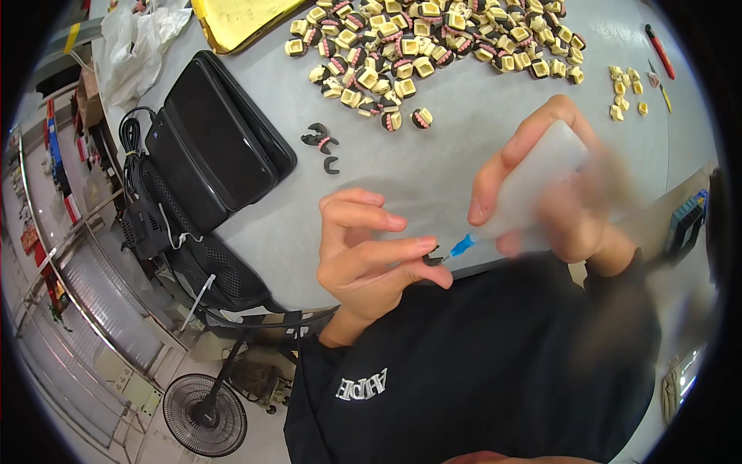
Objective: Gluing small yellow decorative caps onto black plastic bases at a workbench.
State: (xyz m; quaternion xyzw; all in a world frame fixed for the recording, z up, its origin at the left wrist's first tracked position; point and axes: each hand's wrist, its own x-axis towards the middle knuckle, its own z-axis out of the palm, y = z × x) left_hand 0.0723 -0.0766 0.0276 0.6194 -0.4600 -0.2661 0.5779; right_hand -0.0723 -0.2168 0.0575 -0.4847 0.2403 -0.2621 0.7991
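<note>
My left hand pinches a small black curved piece between thumb and index finger, its other fingers bent and apart. In my right hand is a translucent white squeeze bottle, tilted down to the left. The bottle's blue nozzle ends in a thin tip at the black piece; whether it touches cannot be told. Motion blurs part of the right hand. On the grey table beyond the left hand lie a black C-shaped piece and a small group of black curved pieces, one with a pink edge.
A heap of cream, pink and black toothed parts covers the far table. Small yellowish pieces and a red-handled tool lie far right. At left are a black folding device, cables, a plastic bag and a yellow tray.
</note>
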